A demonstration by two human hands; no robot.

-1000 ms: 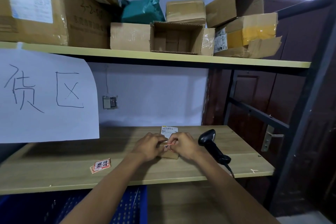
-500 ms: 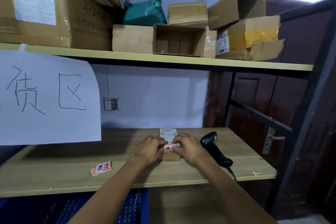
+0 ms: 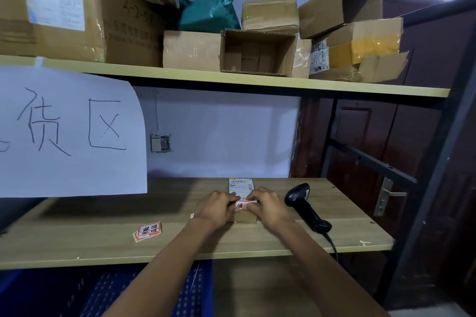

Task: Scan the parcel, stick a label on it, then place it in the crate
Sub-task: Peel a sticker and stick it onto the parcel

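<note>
A small brown parcel (image 3: 244, 217) with a white shipping label (image 3: 240, 185) lies on the wooden shelf (image 3: 103, 239). A red-and-white sticker label (image 3: 242, 204) sits on the parcel's top, between my two hands. My left hand (image 3: 217, 207) rests on the parcel's left side with fingertips on the sticker. My right hand (image 3: 266, 207) covers the parcel's right side and presses the sticker's right end. A black handheld scanner (image 3: 304, 207) lies on the shelf just right of my right hand. A blue crate (image 3: 185, 296) stands below the shelf, partly hidden by my left forearm.
A small stack of red-and-white stickers (image 3: 148, 231) lies on the shelf at the left. A large white paper sign (image 3: 67, 134) hangs from the upper shelf. Cardboard boxes (image 3: 257, 53) fill the upper shelf. A dark metal rack frame (image 3: 371, 159) stands at the right.
Both hands have stayed on the parcel, moving the sticker from held between the fingertips to lying flat on the parcel's top. The view has shifted slightly.
</note>
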